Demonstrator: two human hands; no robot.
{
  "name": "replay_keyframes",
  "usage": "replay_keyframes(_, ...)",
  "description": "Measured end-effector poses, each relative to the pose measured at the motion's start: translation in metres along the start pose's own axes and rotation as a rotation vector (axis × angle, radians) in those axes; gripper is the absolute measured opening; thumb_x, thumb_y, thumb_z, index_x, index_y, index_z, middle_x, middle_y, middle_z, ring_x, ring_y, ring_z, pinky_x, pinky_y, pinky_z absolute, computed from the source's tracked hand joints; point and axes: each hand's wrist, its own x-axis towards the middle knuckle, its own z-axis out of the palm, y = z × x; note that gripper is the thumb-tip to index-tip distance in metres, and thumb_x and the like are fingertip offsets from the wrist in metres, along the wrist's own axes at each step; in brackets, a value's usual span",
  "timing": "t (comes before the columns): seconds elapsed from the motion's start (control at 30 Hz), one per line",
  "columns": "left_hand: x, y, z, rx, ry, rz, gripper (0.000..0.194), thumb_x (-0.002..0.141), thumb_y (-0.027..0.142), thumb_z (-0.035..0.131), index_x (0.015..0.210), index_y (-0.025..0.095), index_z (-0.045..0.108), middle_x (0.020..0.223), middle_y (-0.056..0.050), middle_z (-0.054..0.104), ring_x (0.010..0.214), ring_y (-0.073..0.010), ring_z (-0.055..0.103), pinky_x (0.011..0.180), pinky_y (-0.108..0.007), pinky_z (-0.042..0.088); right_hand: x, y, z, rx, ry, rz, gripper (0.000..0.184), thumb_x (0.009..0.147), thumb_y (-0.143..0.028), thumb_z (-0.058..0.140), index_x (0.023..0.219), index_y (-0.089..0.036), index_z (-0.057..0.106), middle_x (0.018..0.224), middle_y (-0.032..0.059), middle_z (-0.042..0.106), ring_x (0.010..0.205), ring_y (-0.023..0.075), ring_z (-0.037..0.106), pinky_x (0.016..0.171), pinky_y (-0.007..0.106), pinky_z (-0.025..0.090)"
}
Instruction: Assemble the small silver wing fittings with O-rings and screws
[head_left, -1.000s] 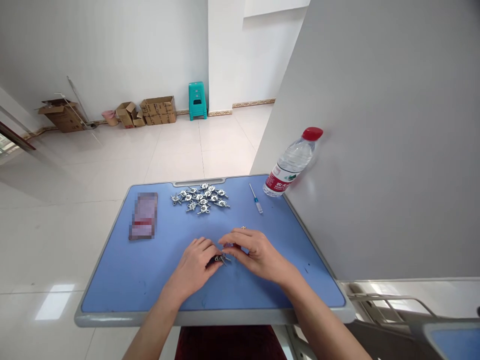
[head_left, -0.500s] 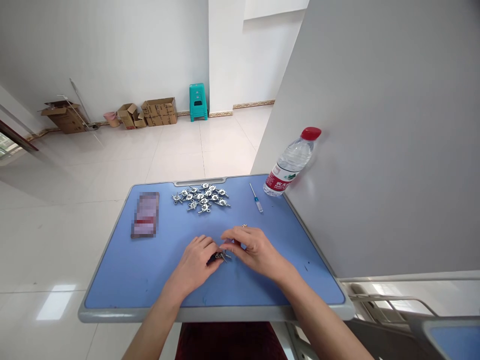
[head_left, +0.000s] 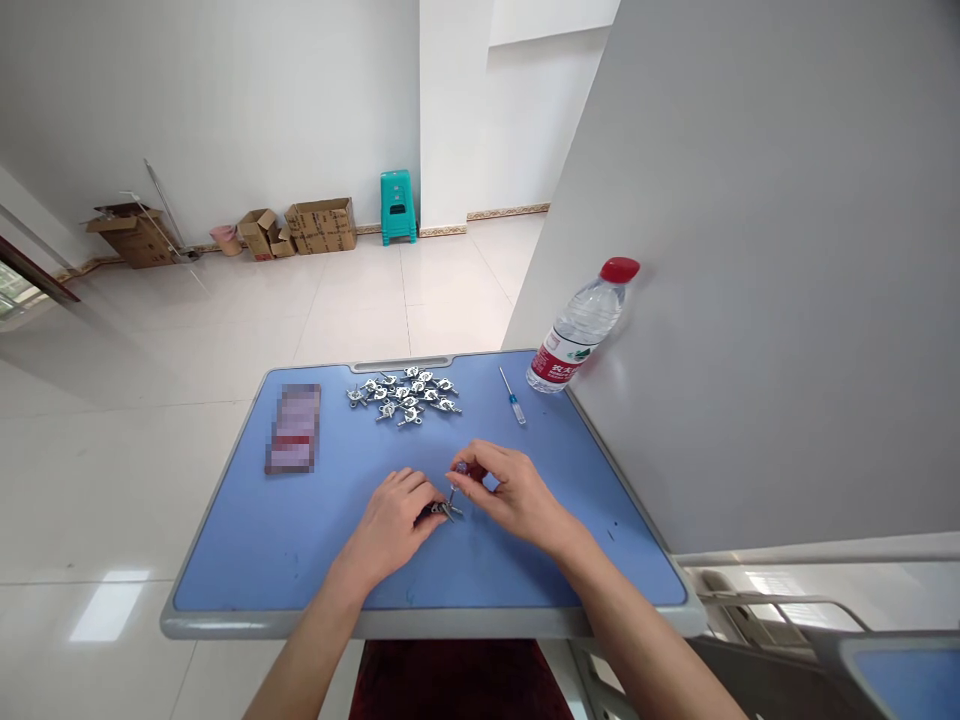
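My left hand (head_left: 397, 522) rests on the blue table, its thumb and fingers closed on a small metal fitting (head_left: 445, 510), mostly hidden, with thin prongs sticking out to the right. Just right of it, my right hand (head_left: 504, 486) pinches a small screwdriver (head_left: 461, 468) with a clear purplish handle. Its thin shaft points down at the metal fitting; whether the tip touches is too small to tell. Farther back lies a loose pile of silvery metal fittings (head_left: 405, 394), with flat plates and pins.
Another screwdriver (head_left: 514, 396), with a clear and blue handle, lies at the back right. A water bottle (head_left: 574, 335) with a red cap stands by the grey partition (head_left: 750, 300). A blurred-out flat object (head_left: 294, 430) lies at the left of the table (head_left: 247, 560).
My right hand has risen slightly and its fingers have shifted, so the screwdriver's handle and shaft now show. My left hand keeps its hold on the fitting.
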Motion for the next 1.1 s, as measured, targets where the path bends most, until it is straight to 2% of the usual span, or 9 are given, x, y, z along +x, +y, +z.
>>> replay_keyframes(0.07, 0.000, 0.000, 0.000, -0.009, -0.001, -0.004, 0.006, 0.089, 0.017, 0.063, 0.093, 0.021, 0.061, 0.090, 0.000, 0.064, 0.085, -0.0187, 0.056, 0.077, -0.034, 0.047, -0.001, 0.002, 0.002, 0.001, 0.006, 0.007, 0.021, 0.096, -0.035, 0.052, 0.088, -0.018, 0.061, 0.071, 0.0014, 0.061, 0.061, 0.0125, 0.053, 0.054, 0.023, 0.043)
replay_keyframes(0.23, 0.000, 0.002, -0.004, -0.065, -0.007, -0.026, 0.003, 0.089, 0.019, 0.063, 0.091, 0.022, 0.061, 0.089, 0.000, 0.064, 0.085, -0.0181, 0.057, 0.079, -0.034, 0.048, -0.002, 0.003, -0.002, 0.019, -0.054, -0.052, 0.025, 0.098, -0.028, 0.047, 0.117, -0.021, 0.061, 0.080, 0.0026, 0.064, 0.066, 0.0129, 0.056, 0.057, 0.023, 0.046)
replay_keyframes(0.47, 0.001, 0.000, -0.002, -0.053, 0.015, -0.011, 0.007, 0.087, 0.016, 0.063, 0.089, 0.022, 0.061, 0.089, 0.001, 0.064, 0.085, -0.0177, 0.057, 0.079, -0.033, 0.049, -0.001, -0.007, -0.013, 0.094, -0.192, 0.004, 0.030, 0.097, -0.021, 0.045, 0.123, -0.023, 0.060, 0.097, 0.0059, 0.067, 0.071, 0.0119, 0.060, 0.055, 0.021, 0.047)
replay_keyframes(0.67, 0.002, 0.000, -0.002, -0.074, 0.019, -0.017, 0.009, 0.087, 0.015, 0.062, 0.093, 0.022, 0.064, 0.090, 0.000, 0.065, 0.088, -0.0187, 0.057, 0.079, -0.034, 0.050, 0.000, -0.003, -0.013, 0.146, -0.176, 0.023, 0.029, 0.095, -0.019, 0.047, 0.119, -0.023, 0.062, 0.093, 0.0037, 0.069, 0.073, 0.0128, 0.060, 0.060, 0.022, 0.047)
replay_keyframes(0.8, 0.001, -0.001, -0.001, -0.072, 0.020, 0.005, 0.011, 0.090, 0.019, 0.060, 0.098, 0.023, 0.066, 0.093, -0.002, 0.066, 0.091, -0.0191, 0.057, 0.080, -0.034, 0.050, 0.001, 0.004, -0.009, 0.163, -0.121, 0.020, 0.018, 0.093, -0.019, 0.050, 0.101, -0.020, 0.066, 0.086, 0.0028, 0.067, 0.072, 0.0133, 0.058, 0.064, 0.024, 0.046)
replay_keyframes(0.93, 0.001, -0.004, 0.002, -0.051, 0.040, 0.026, 0.009, 0.091, 0.021, 0.060, 0.097, 0.021, 0.066, 0.091, -0.002, 0.066, 0.088, -0.0186, 0.057, 0.079, -0.034, 0.050, 0.003, 0.007, -0.005, 0.138, -0.073, 0.031, 0.009, 0.090, -0.023, 0.055, 0.086, -0.019, 0.062, 0.076, 0.0002, 0.061, 0.065, 0.0118, 0.050, 0.058, 0.023, 0.040)
replay_keyframes(1.1, 0.001, -0.007, 0.004, -0.029, 0.067, 0.051, 0.009, 0.091, 0.019, 0.060, 0.096, 0.020, 0.066, 0.090, -0.001, 0.066, 0.086, -0.0177, 0.056, 0.080, -0.033, 0.049, 0.005, 0.009, 0.000, 0.178, -0.049, 0.079, 0.013, 0.088, -0.029, 0.057, 0.082, -0.018, 0.057, 0.070, -0.0018, 0.054, 0.061, 0.0108, 0.046, 0.055, 0.022, 0.038)
